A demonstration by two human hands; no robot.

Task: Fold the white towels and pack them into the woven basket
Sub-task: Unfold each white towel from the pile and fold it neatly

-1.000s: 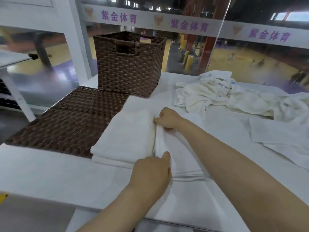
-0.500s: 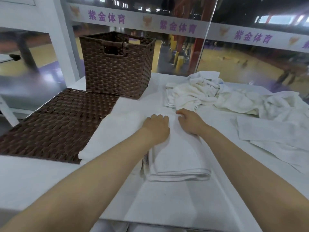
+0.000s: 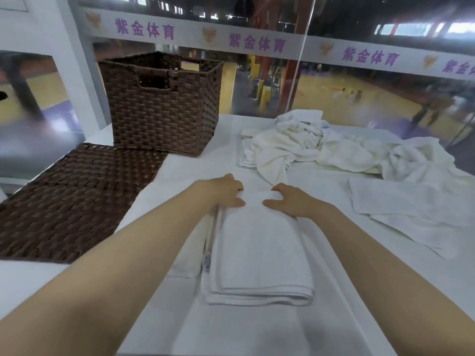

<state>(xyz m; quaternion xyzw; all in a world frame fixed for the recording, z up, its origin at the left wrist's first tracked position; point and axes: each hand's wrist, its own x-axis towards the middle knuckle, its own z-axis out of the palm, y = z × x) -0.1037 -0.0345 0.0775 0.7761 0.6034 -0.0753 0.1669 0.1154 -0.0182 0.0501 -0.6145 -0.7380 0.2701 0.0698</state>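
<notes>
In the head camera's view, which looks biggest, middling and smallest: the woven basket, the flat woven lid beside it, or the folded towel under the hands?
1. Flat woven lid
2. Woven basket and folded towel: they look about alike, and the towel lies nearer the camera, so no ranking.

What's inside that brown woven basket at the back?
Only the upper inside of the far wall of the square brown woven basket shows through its open top, dark and bare. The near wall hides the bottom, so towels there cannot be ruled out.

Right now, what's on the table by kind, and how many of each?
Woven basket: 1
Flat woven lid: 1
Folded towel under both hands: 1
Flat-spread towel: 1
Crumpled towel heap: 1, individual towels not countable
Total: 5
</notes>
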